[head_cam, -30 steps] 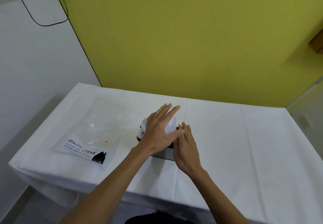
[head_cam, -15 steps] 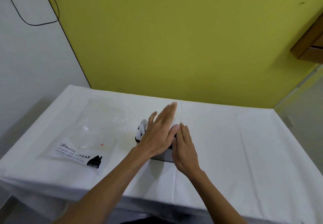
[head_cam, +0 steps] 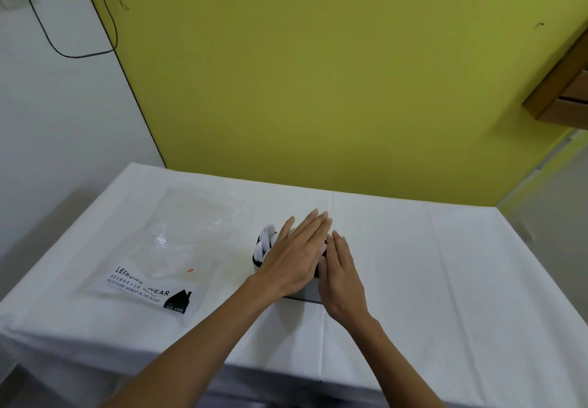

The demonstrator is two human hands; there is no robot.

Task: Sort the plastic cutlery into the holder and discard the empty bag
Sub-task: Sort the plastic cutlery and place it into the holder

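Lying flat, left hand (head_cam: 294,258) still covers cutlery (head_cam: 265,239).

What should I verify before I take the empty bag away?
1. Cutlery in holder: ok for the white pieces showing; rest hidden under hands.
2. Left hand free: ok, flat over the cutlery, holding nothing.
3. Right hand free: ok, flat beside the holder.
4. Clear plastic bag empty: ok, lies flat, nothing seen inside.
5. Bag discarded: not ok, it lies on the table.
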